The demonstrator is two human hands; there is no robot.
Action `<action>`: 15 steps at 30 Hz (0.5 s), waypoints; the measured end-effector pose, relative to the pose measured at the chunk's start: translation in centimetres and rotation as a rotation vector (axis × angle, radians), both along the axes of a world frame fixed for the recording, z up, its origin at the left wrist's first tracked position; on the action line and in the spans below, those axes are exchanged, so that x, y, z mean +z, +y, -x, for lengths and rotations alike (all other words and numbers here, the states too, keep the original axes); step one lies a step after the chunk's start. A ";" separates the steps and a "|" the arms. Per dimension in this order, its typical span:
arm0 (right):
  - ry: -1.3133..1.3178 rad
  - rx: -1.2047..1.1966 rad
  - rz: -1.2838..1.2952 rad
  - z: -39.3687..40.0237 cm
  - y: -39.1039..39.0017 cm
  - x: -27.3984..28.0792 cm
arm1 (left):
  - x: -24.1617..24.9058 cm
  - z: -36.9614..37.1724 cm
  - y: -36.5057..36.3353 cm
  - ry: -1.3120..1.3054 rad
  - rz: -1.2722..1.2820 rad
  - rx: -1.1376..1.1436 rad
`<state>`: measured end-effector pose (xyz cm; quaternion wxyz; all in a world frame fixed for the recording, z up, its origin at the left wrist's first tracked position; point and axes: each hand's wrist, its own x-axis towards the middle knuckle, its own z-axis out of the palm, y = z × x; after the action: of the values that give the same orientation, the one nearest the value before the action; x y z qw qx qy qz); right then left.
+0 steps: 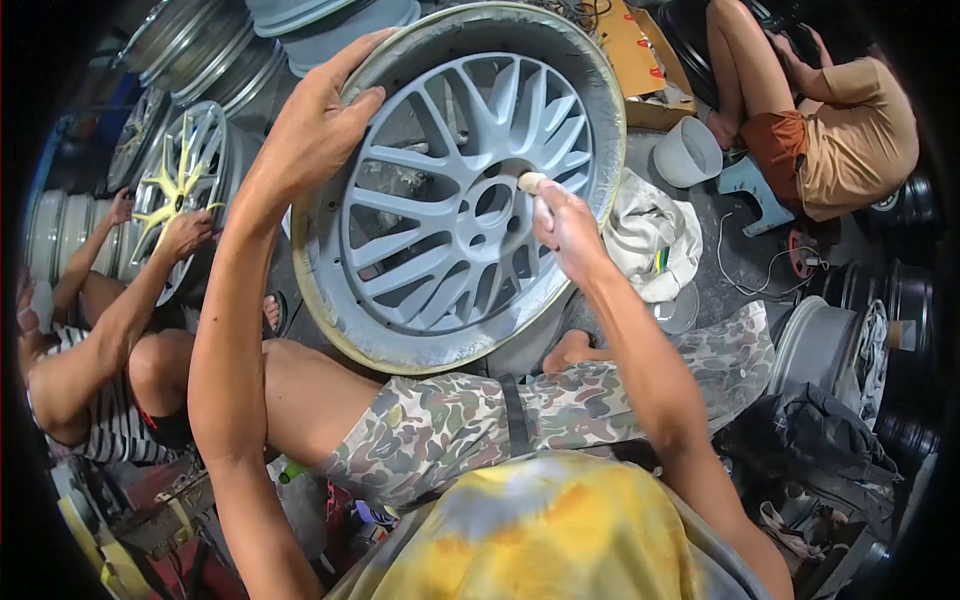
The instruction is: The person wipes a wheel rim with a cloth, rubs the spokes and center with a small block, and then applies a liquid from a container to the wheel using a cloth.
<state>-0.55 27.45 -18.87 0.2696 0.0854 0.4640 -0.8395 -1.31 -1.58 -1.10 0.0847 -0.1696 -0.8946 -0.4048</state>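
Observation:
A large grey multi-spoke car wheel rim (470,215) is tilted up in front of me, against my legs. Its outer lip looks worn and scuffed, and pale patches mark the inner barrel. My left hand (335,115) grips the lip at the upper left, thumb inside and fingers round the outer edge. In my right hand (568,228) is a small beige piece (531,182), pinched with its tip at the hub, beside the centre hole. Its exact kind is hard to make out.
At left, a co-worker's hand (188,232) is at a yellow-and-silver wheel (180,190). Another person (850,140) sits at right on a blue stool (752,190). Nearby are a white bucket (688,153), a pale cloth (655,235), a cardboard box (650,60) and stacked rims (195,50).

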 end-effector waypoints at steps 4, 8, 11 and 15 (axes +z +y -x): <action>0.843 0.226 -0.791 1.6 2.5 -0.2 | -0.4 0.2 -0.7 0.084 0.013 0.034; 1.472 0.549 -1.535 2.7 3.7 1.8 | -0.3 -0.2 -0.5 0.005 -0.040 0.013; 1.756 0.542 -1.560 4.8 3.2 0.4 | -0.3 -0.1 -0.3 0.006 -0.028 0.005; 1.760 0.768 -1.649 5.0 3.2 2.6 | -0.2 -0.2 -0.2 -0.062 -0.079 -0.009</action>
<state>-5.53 30.67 -16.26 -0.0368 -0.4977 0.8646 0.0576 -1.15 -1.78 -1.30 0.0618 -0.1576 -0.8793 -0.4452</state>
